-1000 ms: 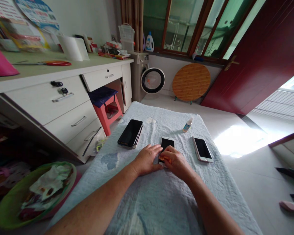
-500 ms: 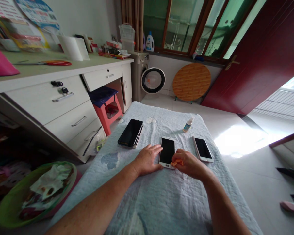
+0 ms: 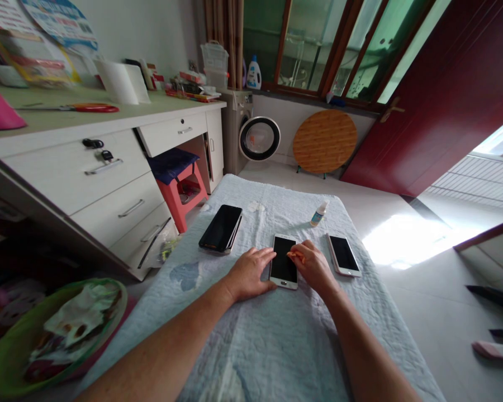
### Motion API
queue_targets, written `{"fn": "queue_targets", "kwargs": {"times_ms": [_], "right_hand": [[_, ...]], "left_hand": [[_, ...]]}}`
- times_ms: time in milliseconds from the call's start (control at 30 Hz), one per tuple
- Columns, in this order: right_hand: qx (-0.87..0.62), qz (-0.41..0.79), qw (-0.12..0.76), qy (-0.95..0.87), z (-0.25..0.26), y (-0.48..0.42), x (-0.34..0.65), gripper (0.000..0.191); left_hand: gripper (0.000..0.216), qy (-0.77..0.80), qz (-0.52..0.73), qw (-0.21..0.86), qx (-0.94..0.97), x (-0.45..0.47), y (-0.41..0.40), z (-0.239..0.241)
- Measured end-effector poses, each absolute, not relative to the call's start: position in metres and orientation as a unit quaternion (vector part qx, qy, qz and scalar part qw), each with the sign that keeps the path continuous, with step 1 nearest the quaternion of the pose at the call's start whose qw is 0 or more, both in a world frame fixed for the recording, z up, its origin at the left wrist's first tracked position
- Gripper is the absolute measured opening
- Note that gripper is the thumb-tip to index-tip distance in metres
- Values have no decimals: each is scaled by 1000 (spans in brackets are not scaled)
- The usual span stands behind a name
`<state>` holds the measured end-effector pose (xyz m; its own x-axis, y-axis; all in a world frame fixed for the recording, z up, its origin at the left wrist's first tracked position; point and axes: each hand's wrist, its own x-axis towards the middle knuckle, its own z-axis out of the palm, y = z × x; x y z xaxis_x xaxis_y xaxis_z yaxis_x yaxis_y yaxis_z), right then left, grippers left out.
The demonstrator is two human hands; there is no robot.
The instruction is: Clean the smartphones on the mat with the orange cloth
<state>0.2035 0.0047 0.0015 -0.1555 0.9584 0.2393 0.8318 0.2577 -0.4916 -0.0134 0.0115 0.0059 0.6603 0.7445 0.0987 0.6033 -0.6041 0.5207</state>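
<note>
1. A white slim smartphone with a black screen point(image 3: 284, 267) lay face up just below and right of the frame's centre.
2. A small crumpled orange cloth point(image 3: 295, 256) met the right side of that screen.
3. The right hand point(image 3: 314, 268) pinched the cloth in bunched fingers, its grip narrow.
4. The left hand point(image 3: 249, 276) rested along the phone's left edge, thumb near the lower corner, fingers extended and the grip wide; how firmly it pressed could not be told.
5. Right of the hands lay a second white phone with a dark screen point(image 3: 344, 255), near but apart.
6. Above it stood a small clear spray bottle with a white top point(image 3: 318, 215).
7. Left of centre lay a glossy black phone point(image 3: 221, 226) atop another slim item, its kind unclear.
8. All rested on a pale blue quilted cover point(image 3: 255, 340), filling the lower middle.
9. A red plastic stool with a dark blue cushion point(image 3: 179, 196) stood at centre left, beside a white desk with drawers point(image 3: 113, 195).
10. A round wooden tabletop point(image 3: 324, 140) leaned upright at upper right of centre.
</note>
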Motion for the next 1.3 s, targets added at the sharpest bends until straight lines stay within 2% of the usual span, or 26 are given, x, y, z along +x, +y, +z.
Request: {"fn": "queue_targets", "kwargs": {"times_ms": [300,633,800,1100,1300], "right_hand": [[-622,83,311,-714,-9,17,199,19],[-516,160,279,-794,9,-3,174,27],[-483,182,262,-816,12,-10,164,28],[-556,126,263,-778,7,7,183,14],[-624,54,245,-740,0,26,198,15]], "left_hand": [[72,374,168,232,882,-13,12,5],[72,373,185,242,877,-13,11,4],[60,362,190,246,879,-13,10,7],[71,377,175,236,879,-13,12,4],[71,375,168,225,883,-13,12,4]]}}
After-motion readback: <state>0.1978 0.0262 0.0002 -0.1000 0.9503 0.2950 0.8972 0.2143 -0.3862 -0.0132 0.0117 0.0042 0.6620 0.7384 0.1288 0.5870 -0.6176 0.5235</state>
